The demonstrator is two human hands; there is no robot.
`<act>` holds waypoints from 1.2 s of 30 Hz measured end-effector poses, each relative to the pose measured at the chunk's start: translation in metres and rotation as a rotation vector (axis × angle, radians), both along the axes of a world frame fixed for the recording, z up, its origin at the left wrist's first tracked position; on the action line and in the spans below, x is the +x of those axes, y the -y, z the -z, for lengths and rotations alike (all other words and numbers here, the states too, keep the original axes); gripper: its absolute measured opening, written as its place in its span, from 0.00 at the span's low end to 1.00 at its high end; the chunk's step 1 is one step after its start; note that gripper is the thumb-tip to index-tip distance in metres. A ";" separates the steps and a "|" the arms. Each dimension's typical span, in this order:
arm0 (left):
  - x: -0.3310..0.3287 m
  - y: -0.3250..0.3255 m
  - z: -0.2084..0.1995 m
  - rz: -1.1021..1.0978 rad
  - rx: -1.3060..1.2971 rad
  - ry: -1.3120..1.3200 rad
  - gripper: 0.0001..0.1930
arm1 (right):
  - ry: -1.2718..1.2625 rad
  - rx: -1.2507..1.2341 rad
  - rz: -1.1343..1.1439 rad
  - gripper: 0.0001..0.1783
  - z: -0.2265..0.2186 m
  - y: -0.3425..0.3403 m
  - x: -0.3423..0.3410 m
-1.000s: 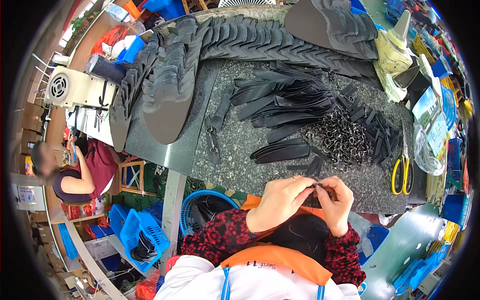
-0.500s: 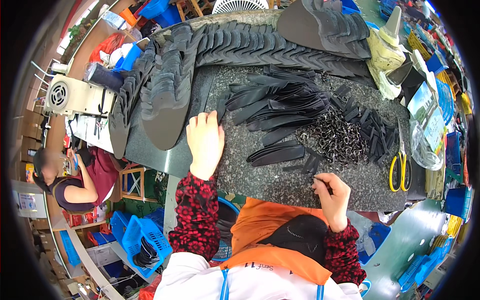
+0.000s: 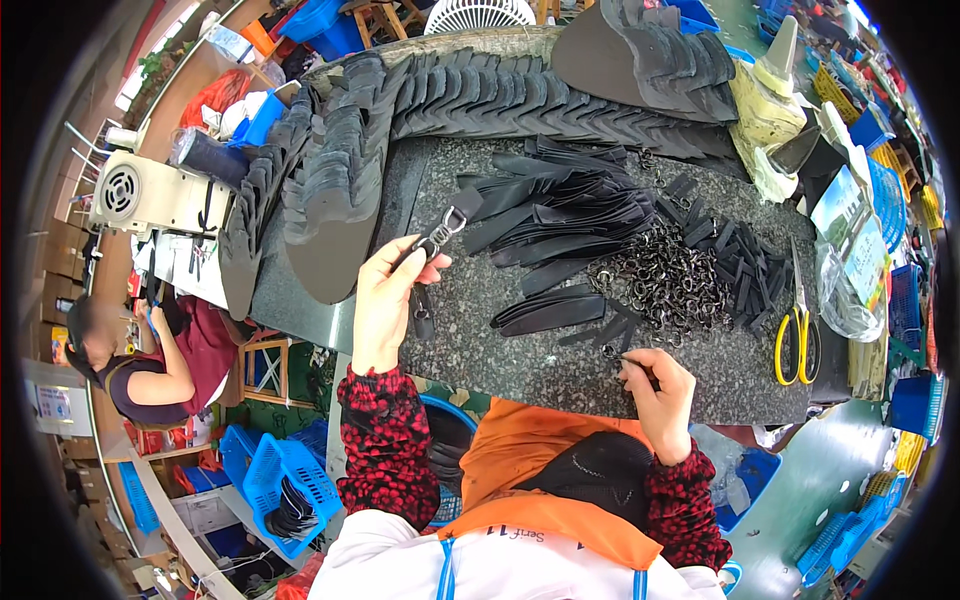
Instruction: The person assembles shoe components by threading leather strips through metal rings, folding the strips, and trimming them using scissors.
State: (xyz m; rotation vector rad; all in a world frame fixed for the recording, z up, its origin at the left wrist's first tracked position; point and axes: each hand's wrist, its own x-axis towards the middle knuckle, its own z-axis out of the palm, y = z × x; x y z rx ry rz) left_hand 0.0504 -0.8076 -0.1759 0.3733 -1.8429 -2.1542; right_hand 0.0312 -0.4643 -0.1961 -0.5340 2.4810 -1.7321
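Note:
Above the left part of the dark stone tabletop [image 3: 460, 350], my left hand [image 3: 382, 310] is closed on a black strap [image 3: 424, 318] with shiny metal rings [image 3: 454, 219] at the fingertips. One strip end hangs below the fingers. Near the front edge, my right hand [image 3: 660, 396] pinches a small dark metal ring [image 3: 611, 352], partly hidden by the fingertips. Between the hands lie a stack of long black strips [image 3: 548, 309] and short black strips [image 3: 619, 325]. A heap of metal rings [image 3: 655, 270] sits farther back, beside a larger pile of black strips [image 3: 570, 205].
Yellow-handled scissors [image 3: 797, 340] lie at the right. Overlapping dark shoe-sole-shaped pieces [image 3: 335, 240] line the left and back edges. A yellowish stand [image 3: 772, 110] stands at the back right. Another person [image 3: 160, 360] sits left, and blue baskets [image 3: 290, 480] stand below.
My left hand has turned and lifted the strap, bringing its metal rings into view. My right hand has shifted slightly left, and a ring now shows at its fingertips.

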 end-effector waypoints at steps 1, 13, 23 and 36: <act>0.001 -0.002 0.000 0.005 -0.012 0.015 0.13 | -0.006 -0.002 -0.004 0.04 0.001 0.000 0.000; 0.025 0.006 -0.007 -0.015 0.245 -0.038 0.13 | -0.021 -0.043 -0.078 0.06 0.001 -0.002 -0.007; 0.393 0.126 0.102 -1.440 0.459 -0.430 0.08 | -0.011 -0.098 -0.262 0.05 0.019 -0.005 0.011; 0.614 -0.092 0.183 -1.763 0.339 -0.435 0.08 | -0.157 -0.070 -0.597 0.06 0.034 0.037 0.013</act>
